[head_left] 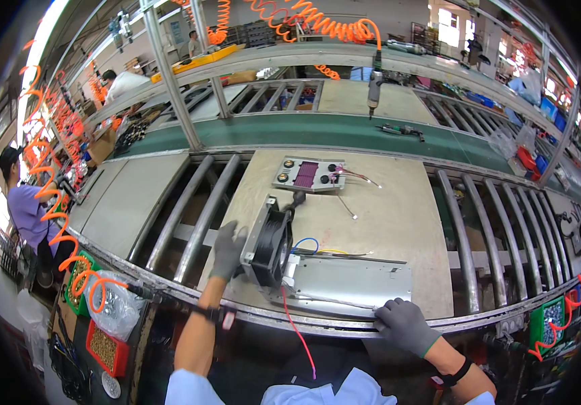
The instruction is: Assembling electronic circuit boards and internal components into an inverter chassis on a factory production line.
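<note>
A sheet-metal panel (358,278) lies on the board in front of me, with a black fan (273,244) standing upright in a metal frame at its left end. My left hand (227,251), in a grey glove, is beside the fan's left side with its fingers apart; whether it touches the frame is unclear. At the panel's near right corner, my gloved right hand (404,325) is closed, its fingers curled over the edge. A thin grey strip runs along the panel to those fingers. One red wire (297,325) hangs from the fan over the front rail. Blue, yellow and black wires lie behind the panel.
Farther back on the wooden board (392,202) lies a metal plate (309,174) with black round parts and wires. Metal rollers (199,219) flank the board. A screwdriver (375,91) hangs from an orange coil. Bins of screws (106,346) stand left; a person (31,209) is at far left.
</note>
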Tool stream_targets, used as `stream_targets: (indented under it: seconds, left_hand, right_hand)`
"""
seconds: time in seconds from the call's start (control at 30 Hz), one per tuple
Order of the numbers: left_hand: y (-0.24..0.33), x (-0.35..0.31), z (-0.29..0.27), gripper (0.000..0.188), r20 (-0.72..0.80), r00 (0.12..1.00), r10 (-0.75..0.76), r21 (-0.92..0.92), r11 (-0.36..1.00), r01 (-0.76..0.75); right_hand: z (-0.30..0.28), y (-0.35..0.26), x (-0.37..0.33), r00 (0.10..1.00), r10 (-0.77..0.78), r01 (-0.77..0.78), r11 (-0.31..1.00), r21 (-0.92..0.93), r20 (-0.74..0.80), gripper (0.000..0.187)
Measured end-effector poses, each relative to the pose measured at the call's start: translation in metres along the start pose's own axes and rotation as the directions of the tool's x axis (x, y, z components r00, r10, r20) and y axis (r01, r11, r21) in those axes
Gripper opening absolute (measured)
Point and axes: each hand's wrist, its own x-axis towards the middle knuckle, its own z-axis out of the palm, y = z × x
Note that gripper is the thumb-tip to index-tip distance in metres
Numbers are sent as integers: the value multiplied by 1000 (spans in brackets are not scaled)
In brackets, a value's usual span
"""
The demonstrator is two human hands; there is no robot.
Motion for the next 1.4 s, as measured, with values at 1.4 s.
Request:
stream_targets:
  seconds: [1.4]
  left_hand:
    - [134, -107, -49, 36, 307, 936, 173, 68, 977, -203]
  right_hand:
    - [5, -73, 112, 998, -36, 32, 996, 79, 48, 15]
